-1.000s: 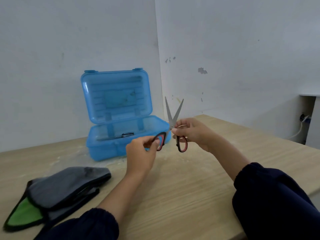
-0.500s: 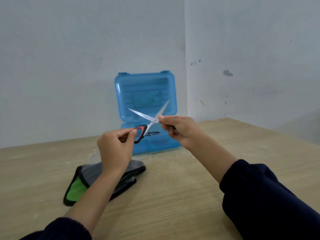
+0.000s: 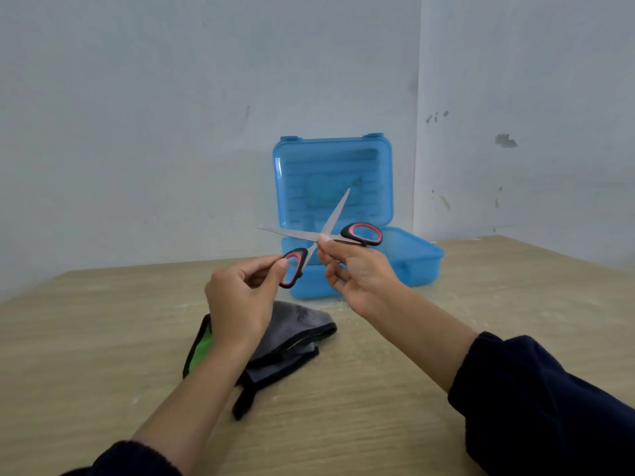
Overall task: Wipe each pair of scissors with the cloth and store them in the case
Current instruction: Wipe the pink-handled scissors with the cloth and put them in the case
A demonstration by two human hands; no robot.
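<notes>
Presently: item, one pair of scissors [image 3: 321,235], black handles with red inner rings, held in the air directly in front of the open blue case [image 3: 347,214].

Change noted: a second ago the blades stood upright in a narrow V; they are now spread wide and laid over, one blade running roughly level toward the left, the other rising up and to the right across the case lid. The view has also swung so that the case sits centre. Judged meaning: both blade faces are being exposed for wiping, which is not yet under way, since the cloth is in neither hand.

Axis: with blades crossed there are two long axes. One runs from the lower-left handle loop up to the raised tip; the other from the right handle loop to the left-pointing tip. The pivot is in front of the case's hinge line.

Left hand [image 3: 240,297]: thumb and fingers pinched on the lower-left loop. Right hand [image 3: 357,269]: fingertips closed on the scissors near the pivot; exact contact is hard to read.

Cloth [image 3: 292,334]: grey, green-lined, folded on the bench [image 3: 103,355], just in front of the case, below the left hand.
</notes>
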